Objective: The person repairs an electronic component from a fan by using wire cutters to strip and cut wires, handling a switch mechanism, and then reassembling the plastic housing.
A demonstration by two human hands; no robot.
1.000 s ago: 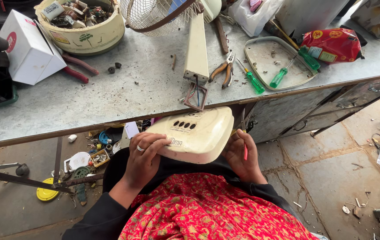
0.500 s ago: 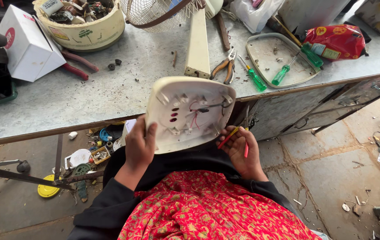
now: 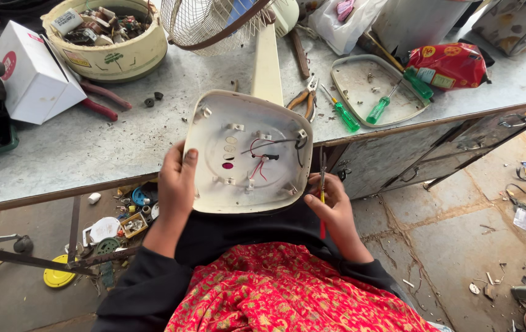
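Fan base at centre frame, bench behind it.
Bowl [image 3: 104, 38] and box [image 3: 32, 71] upper left; tray [image 3: 375, 89] with screwdrivers [image 3: 378, 110] upper right; pliers [image 3: 305, 98] between.

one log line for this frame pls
left hand: grips fan base left edge | base: tipped up, wired underside showing | right hand: holds screwdriver at right edge | green screwdrivers: on bench

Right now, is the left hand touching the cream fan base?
Touching. The head view shows the left hand gripping the left edge of the upturned fan base, thumb lying on its inner face.
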